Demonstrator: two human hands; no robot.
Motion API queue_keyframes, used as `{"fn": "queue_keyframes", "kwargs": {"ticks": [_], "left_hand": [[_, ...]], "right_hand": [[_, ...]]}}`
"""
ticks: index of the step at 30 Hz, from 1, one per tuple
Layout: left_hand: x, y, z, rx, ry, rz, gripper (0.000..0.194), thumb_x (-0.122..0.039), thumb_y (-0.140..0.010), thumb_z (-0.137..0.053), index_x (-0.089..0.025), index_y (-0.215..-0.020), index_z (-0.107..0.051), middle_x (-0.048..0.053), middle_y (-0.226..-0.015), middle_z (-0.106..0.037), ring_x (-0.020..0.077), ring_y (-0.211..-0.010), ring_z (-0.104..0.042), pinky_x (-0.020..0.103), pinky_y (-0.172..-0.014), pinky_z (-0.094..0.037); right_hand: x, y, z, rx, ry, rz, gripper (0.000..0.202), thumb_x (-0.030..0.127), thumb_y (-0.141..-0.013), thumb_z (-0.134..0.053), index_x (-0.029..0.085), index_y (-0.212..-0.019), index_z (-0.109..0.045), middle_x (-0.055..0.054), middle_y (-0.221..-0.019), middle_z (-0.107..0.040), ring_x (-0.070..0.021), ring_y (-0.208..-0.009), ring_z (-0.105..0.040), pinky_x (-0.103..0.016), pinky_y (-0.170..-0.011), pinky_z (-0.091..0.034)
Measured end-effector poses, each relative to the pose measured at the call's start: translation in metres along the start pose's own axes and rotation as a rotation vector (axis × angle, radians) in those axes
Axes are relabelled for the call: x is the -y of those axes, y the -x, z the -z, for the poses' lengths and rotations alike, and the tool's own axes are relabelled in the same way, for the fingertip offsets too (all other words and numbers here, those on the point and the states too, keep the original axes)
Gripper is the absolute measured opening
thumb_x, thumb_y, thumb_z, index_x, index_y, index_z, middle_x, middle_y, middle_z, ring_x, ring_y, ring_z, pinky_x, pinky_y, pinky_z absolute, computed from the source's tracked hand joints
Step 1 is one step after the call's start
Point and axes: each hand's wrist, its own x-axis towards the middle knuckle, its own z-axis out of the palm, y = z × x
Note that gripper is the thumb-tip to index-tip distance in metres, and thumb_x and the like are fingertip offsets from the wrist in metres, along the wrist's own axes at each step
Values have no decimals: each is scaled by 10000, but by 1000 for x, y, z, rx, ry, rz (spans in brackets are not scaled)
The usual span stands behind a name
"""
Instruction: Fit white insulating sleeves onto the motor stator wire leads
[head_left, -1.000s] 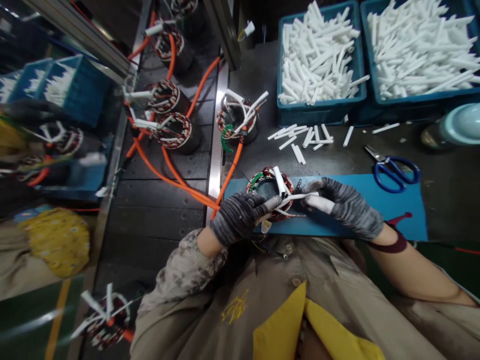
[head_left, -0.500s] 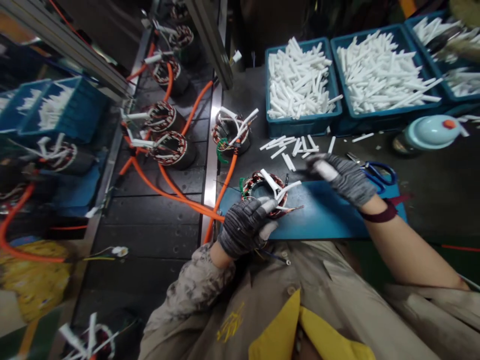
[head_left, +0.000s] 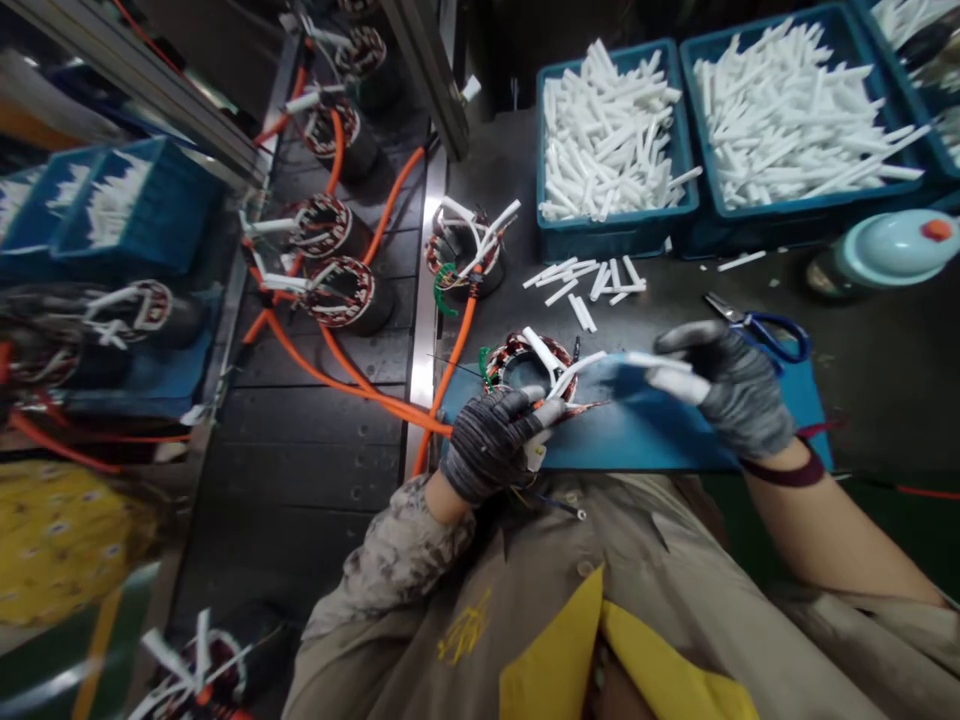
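Note:
A motor stator [head_left: 499, 365] with red-brown windings stands on the blue mat [head_left: 622, 440] in front of me. White-sleeved leads [head_left: 581, 368] rise from its near right side. My left hand [head_left: 495, 440], in a grey glove with white fingertips, is closed on these leads at the stator's near edge. To the right, my gloved right hand [head_left: 727, 385] pinches a white sleeve tube [head_left: 646, 360] above the mat. The tube points left, towards the leads; a small gap seems to lie between them. A bare copper-coloured wire end [head_left: 589, 407] sticks out below the leads.
Blue bins [head_left: 619, 225] of white tubes stand at the back, with loose tubes [head_left: 581, 312] before them. Blue-handled scissors [head_left: 784, 335] and a light-blue bottle [head_left: 892, 250] are at right. Another stator [head_left: 469, 250] and orange cables [head_left: 375, 400] lie left, beside the line.
My right hand has moved right and slightly down from the loose tubes, now with a white tube in its fingers. My left hand stays at the stator's leads.

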Motion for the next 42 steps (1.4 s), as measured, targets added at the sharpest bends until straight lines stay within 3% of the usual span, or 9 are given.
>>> {"fn": "queue_keyframes", "kwargs": {"ticks": [3,12,19,24,27,30,34,37,42], "left_hand": [[-1,-2,3,15,-2,2,321,-294,-980,-641,-248,-1284,-734,103,-1210,-765,249,-1004,-749,391,-826,-637],[-4,-2,-1,-61,-31,-6,297,-305,-975,-658,-236,-1252,-738,94,-1171,-785,231,-985,-753,363,-821,-623],[-14,6,-7,-106,-147,-54,381,-234,-943,-631,-238,-1319,-693,92,-1162,-793,231,-932,-741,357,-762,-556],[-13,1,4,1,-220,124,639,-493,-899,-712,-187,-1448,-598,171,-1303,-737,352,-1118,-691,526,-963,-513],[-8,-9,-4,131,-157,128,598,-525,-814,-783,-191,-1298,-681,157,-1312,-732,389,-1228,-650,617,-1100,-447],[-7,-16,-21,231,-94,150,368,-355,-807,-807,-186,-1123,-727,107,-1050,-788,315,-1031,-728,590,-1130,-471],[-9,-12,-30,108,17,292,346,-375,-763,-854,-193,-1037,-747,65,-883,-776,288,-867,-747,616,-1099,-513],[-7,1,-4,66,237,470,394,-438,-684,-912,-211,-972,-771,60,-884,-784,308,-888,-756,579,-971,-598],[-9,52,73,11,363,829,438,-521,-737,-868,-221,-1039,-764,10,-850,-806,246,-734,-759,353,-624,-631]], "right_hand": [[5,24,-2,236,-76,-61,328,513,-818,-789,250,-1013,-805,-65,-1002,-820,-270,-892,-761,-422,-846,-614],[6,24,-26,454,-122,130,268,455,-917,-725,281,-1095,-822,-47,-1068,-819,-253,-993,-762,-394,-915,-606],[30,24,-56,762,-241,-213,603,655,-1033,-441,219,-802,-787,13,-511,-660,-126,-444,-580,-280,-575,-541],[19,24,-39,485,-305,-243,615,754,-978,-464,232,-895,-779,-25,-681,-763,-163,-604,-693,-297,-691,-578],[-2,25,-26,296,-308,-315,606,741,-968,-500,198,-1032,-762,-54,-759,-787,-180,-612,-701,-324,-678,-577],[-20,29,-25,258,-173,-301,517,677,-953,-577,200,-1026,-764,-61,-786,-794,-203,-642,-720,-349,-682,-583],[-29,35,-31,197,89,-123,432,611,-963,-563,239,-987,-782,-63,-820,-805,-252,-725,-754,-396,-710,-598],[-31,37,-31,161,162,-67,419,604,-962,-555,255,-976,-788,-71,-858,-819,-290,-753,-769,-437,-710,-614],[-39,39,-31,162,146,-68,429,636,-948,-554,283,-1011,-789,-70,-890,-826,-331,-790,-779,-527,-804,-629]]}}
